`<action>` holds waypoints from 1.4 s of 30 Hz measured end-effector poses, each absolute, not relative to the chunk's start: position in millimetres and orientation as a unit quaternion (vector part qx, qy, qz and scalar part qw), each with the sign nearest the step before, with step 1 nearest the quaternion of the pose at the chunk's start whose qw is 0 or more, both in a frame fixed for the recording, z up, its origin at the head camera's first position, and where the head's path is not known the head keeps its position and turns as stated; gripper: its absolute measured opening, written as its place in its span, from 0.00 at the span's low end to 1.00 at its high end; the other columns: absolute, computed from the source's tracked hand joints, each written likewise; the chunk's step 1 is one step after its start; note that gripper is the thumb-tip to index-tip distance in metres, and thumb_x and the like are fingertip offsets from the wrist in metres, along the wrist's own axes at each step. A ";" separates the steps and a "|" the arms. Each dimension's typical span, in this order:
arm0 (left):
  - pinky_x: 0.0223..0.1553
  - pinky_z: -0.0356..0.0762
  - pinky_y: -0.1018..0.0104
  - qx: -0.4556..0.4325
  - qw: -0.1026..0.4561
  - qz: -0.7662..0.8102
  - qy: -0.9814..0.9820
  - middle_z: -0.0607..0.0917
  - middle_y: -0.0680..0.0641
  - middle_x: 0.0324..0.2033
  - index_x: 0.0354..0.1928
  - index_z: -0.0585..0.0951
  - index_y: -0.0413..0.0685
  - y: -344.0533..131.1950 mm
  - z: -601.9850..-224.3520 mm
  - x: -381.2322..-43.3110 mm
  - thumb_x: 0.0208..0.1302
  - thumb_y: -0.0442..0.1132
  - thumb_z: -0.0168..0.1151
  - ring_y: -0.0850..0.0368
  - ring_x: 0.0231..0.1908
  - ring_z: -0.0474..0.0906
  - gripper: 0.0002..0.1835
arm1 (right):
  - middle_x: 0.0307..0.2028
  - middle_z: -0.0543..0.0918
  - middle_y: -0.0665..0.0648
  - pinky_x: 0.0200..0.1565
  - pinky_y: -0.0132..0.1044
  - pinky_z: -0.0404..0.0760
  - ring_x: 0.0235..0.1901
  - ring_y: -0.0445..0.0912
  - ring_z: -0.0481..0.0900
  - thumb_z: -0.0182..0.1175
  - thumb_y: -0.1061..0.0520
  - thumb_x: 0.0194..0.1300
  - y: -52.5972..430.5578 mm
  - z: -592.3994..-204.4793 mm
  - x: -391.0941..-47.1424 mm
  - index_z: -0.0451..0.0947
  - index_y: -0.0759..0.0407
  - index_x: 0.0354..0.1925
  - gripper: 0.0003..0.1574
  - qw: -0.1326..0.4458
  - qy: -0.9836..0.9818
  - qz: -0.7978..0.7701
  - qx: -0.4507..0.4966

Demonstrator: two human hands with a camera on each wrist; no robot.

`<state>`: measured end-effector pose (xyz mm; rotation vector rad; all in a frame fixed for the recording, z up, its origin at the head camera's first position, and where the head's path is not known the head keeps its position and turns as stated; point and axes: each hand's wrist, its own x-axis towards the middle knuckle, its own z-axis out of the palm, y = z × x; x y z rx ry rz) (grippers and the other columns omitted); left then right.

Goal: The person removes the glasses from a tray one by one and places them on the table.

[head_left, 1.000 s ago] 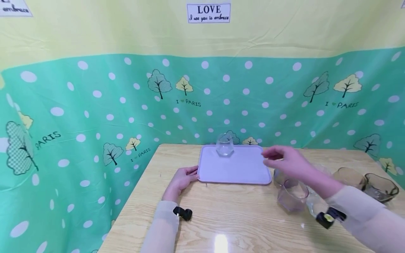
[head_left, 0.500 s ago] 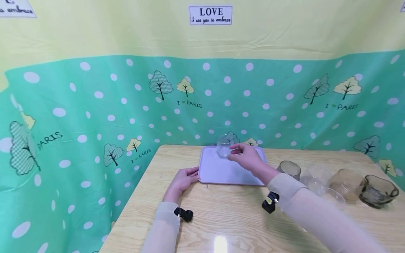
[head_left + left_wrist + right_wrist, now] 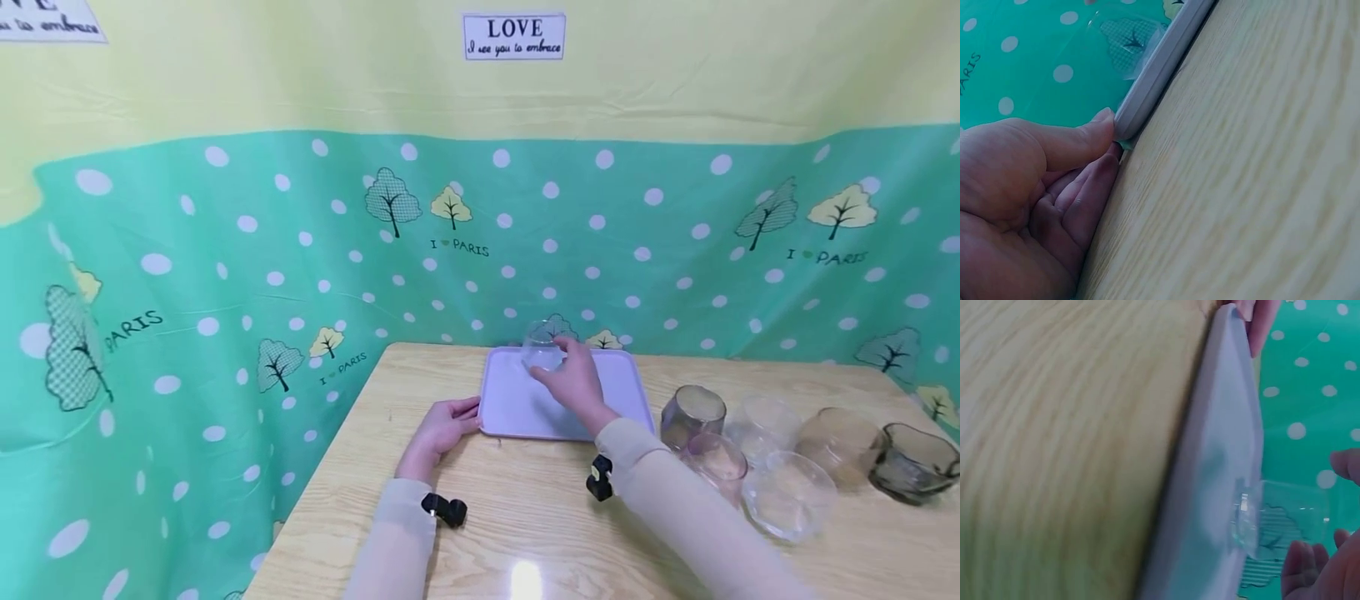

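Observation:
A clear drinking glass (image 3: 536, 357) stands upright near the back left of a lilac tray (image 3: 517, 417). My right hand (image 3: 576, 385) is at the glass's right side; in the right wrist view the thumb and fingers of that hand (image 3: 1329, 572) are spread around the glass (image 3: 1291, 515), with a gap between thumb and glass. At the tray's left edge, my left hand (image 3: 441, 429) holds the rim. The left wrist view has the thumb (image 3: 1094, 134) on the tray's corner (image 3: 1141, 103), fingers curled low by the tabletop.
Right of the tray stand several glasses: a smoky ribbed one (image 3: 690, 417), a pinkish one (image 3: 716, 467), a clear one (image 3: 761, 429), a clear wide one (image 3: 789, 500), an amber one (image 3: 838, 446) and a dark wavy one (image 3: 911, 467). A green polka-dot curtain (image 3: 465, 287) hangs behind the table (image 3: 525, 517).
My right hand has moved left from above the glasses to the clear glass on the tray. The pinkish glass and others are now uncovered. My left hand has stayed at the tray's edge.

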<state>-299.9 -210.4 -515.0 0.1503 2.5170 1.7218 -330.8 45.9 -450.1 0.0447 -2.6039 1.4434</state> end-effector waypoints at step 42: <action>0.73 0.72 0.50 0.031 0.047 0.568 0.821 0.86 0.39 0.62 0.69 0.80 0.35 -210.1 -513.7 -300.0 0.71 0.31 0.71 0.45 0.66 0.80 0.26 | 0.77 0.60 0.72 0.77 0.60 0.64 0.76 0.67 0.59 0.73 0.43 0.70 32.7 -467.0 -385.8 0.53 0.60 0.83 0.58 0.069 -0.869 0.488 -0.039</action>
